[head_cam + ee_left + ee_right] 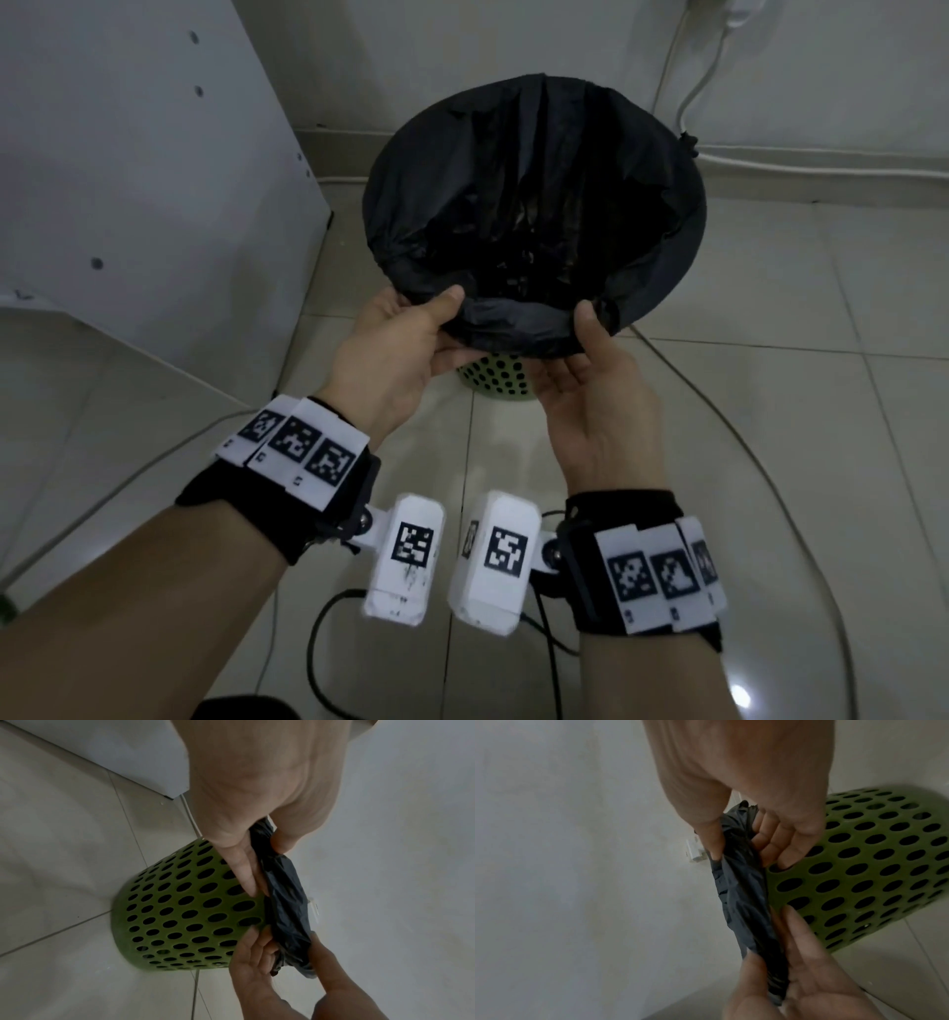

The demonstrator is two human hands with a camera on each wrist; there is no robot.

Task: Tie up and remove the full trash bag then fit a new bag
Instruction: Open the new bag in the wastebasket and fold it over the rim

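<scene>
Both hands, left hand (pixel 395 344) and right hand (pixel 590 380), pinch the black plastic trash bag (pixel 518 318) hem at six o'clock on the perforated green plastic bin (pixel 493 380), likely seating it over the rim.

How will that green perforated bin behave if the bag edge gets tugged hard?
Probably light: the green bin is thin, hole-riddled plastic. Its base looks narrower than the bag-covered top, so it may tip or slide on the glossy tiles.
</scene>
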